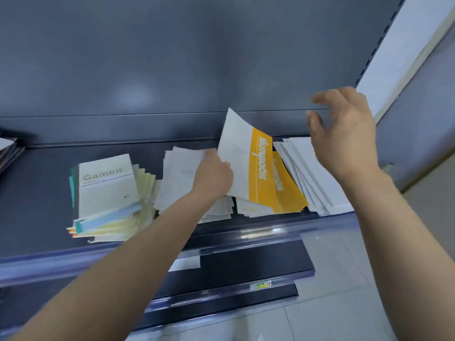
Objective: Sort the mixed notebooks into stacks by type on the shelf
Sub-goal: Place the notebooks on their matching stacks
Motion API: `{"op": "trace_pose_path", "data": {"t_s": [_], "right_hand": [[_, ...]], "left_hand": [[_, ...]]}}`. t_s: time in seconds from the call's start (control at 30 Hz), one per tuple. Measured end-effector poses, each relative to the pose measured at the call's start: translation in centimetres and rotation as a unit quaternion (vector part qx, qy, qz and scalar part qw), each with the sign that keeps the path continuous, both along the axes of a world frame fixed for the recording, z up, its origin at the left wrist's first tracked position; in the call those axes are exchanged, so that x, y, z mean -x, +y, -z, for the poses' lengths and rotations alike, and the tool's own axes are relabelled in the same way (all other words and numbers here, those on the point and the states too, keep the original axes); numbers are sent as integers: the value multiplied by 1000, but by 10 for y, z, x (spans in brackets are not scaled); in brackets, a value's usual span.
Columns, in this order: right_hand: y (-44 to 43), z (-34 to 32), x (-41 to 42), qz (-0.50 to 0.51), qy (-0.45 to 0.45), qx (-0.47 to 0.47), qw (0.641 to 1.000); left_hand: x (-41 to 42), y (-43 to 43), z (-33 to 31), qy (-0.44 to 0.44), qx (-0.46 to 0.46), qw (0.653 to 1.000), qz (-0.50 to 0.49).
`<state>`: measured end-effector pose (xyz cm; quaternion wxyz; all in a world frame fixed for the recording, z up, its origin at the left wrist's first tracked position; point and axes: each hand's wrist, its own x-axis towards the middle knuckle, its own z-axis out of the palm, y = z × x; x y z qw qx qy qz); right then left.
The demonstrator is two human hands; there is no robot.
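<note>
Head view: my left hand (pixel 213 174) pinches a white-and-orange notebook (pixel 246 166), tilted up above the mixed pile on the shelf (pixel 37 183); my right hand (pixel 342 134) hovers with fingers spread, holding nothing. Risk: the one-edge pinch may let the notebook slip onto the wrong stack.

We see our left hand (pixel 213 174) gripping a tilted white-and-yellow notebook (pixel 237 158); at three o'clock, our right hand (pixel 344 134) hovers, fingers relaxed, over white notebooks (pixel 310 183).

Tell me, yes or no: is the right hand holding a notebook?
No, the right hand hovers open above the white stack, while the left hand grips the yellow-and-white notebook.
</note>
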<state>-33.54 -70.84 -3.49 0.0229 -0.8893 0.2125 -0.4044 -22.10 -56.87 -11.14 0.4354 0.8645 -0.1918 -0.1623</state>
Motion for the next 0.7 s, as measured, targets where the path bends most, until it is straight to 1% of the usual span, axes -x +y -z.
{"op": "trace_pose_path", "data": {"t_s": [0.2,0.3,0.4,0.57,0.63,0.7], "right_hand": [[-40,0,17,-40,14,-23,999],[-45,2,20,-68,4,-25,997],[-47,3,21,-88,-2,-31,996],[-40,2,17,-111,18,-52,992],[-33,2,12,-123,21,-53,991],[-22,1,7,-132,23,-53,990]], "left_hand": [[25,-45,24,30,-55,997,-34],[28,-54,32,13,-89,995,-48],[28,-56,41,-52,-168,984,-39],[31,-51,47,-137,-274,952,-23],[32,-47,44,-192,-317,929,-19],[30,-38,37,-262,-336,905,-10]]}}
